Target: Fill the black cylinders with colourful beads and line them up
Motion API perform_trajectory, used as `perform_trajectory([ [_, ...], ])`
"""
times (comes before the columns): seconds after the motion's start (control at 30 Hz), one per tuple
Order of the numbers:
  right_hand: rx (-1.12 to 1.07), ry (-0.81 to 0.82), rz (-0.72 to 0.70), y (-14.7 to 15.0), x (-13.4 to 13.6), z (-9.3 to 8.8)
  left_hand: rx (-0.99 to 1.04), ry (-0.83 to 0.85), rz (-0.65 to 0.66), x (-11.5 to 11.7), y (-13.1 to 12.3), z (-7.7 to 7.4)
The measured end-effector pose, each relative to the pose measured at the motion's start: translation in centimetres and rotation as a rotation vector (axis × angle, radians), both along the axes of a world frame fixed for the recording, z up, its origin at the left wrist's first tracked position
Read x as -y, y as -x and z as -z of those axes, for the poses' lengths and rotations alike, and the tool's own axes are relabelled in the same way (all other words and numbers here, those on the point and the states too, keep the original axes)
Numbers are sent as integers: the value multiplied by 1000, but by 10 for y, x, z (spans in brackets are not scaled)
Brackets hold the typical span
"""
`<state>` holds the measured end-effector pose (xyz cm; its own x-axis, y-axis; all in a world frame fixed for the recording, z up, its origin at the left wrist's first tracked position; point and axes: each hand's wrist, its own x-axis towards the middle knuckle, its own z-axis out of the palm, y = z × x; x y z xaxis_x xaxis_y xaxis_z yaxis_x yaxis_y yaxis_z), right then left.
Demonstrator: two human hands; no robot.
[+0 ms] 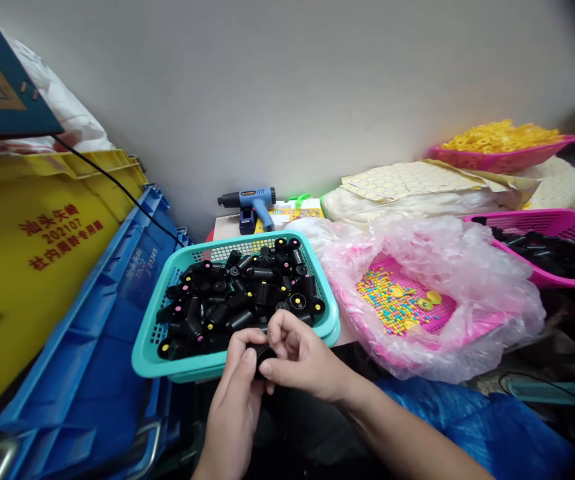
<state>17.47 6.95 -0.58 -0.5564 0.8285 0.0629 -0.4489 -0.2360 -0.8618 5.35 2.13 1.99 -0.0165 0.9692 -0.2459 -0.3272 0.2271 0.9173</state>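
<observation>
Both hands meet in front of the near edge of a turquoise basket (142,353). My left hand (240,380) is wrapped round a small black plastic cylinder (261,360), mostly covered by the fingers. From the right, my right hand (297,353) presses thumb and fingers on the same cylinder. Inside the basket lie many black cylindrical parts (240,320), some with a yellow or pink dot on the end. To the right, a pink basket lined with clear plastic (472,347) holds small coloured beads (387,300) and a few yellow round pieces (433,297).
A blue heat gun (255,198) stands behind the turquoise basket. Blue (87,373) and yellow (42,233) crates crowd the left, with a black cable (117,183) across them. At right are a pink basket of black parts (562,217) and a tray of yellow pieces (507,137).
</observation>
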Motion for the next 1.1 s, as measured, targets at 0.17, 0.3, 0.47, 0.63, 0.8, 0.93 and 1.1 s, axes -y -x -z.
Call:
perform_trajectory([
  [0.17,-11,53,19,3,-1,2,26,36,-56,2,-5,8],
  [0.3,-21,88,-40,0,-6,9,126,37,40,2,0,5],
  [0.47,-21,52,-94,-6,-7,9,211,16,118,1,11,1],
  [0.63,20,-124,-88,-7,2,3,155,77,83,3,13,8],
  [0.8,284,-293,28,-5,9,-4,104,53,36,2,12,10],
  [0.93,254,-307,20,-5,9,-4,263,66,98,-1,15,7],
  [1.1,308,-394,4,-32,17,-8,112,76,76,-9,22,8],
])
